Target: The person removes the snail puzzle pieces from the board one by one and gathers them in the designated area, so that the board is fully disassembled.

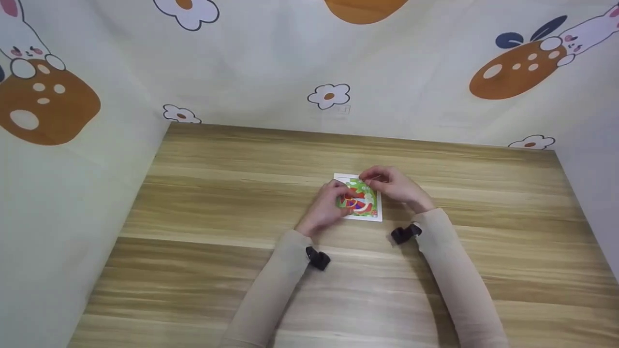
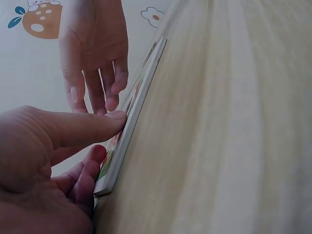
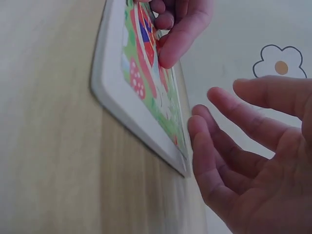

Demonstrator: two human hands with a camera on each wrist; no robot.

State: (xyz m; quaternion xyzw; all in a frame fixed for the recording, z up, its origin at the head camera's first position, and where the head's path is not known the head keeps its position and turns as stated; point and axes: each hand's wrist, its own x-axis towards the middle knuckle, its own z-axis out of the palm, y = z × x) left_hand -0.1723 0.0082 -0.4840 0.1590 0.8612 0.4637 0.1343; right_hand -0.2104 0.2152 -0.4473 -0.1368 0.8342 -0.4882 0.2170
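Note:
A small flat picture board point(image 1: 378, 212) with a white border lies on the table. Its printed picture is green and red with some purple, and a pale patch shows near its top left corner. My left hand point(image 1: 328, 207) reaches over the board's left side; in the left wrist view its straight thumb point(image 2: 92, 127) touches the picture. Close to the top right edge is my right hand point(image 1: 394, 186). The right wrist view shows its fingers point(image 3: 234, 114) loosely bent, thumb apart from them, nothing visible between. The left hand covers part of the picture.
The wood-grain table point(image 1: 208, 208) stretches out around the board. Pale walls with printed flowers point(image 1: 329, 96), rabbits and orange fruit shapes border its back and sides. A small black device point(image 1: 317, 258) sits on the left sleeve, and another point(image 1: 405, 234) on the right.

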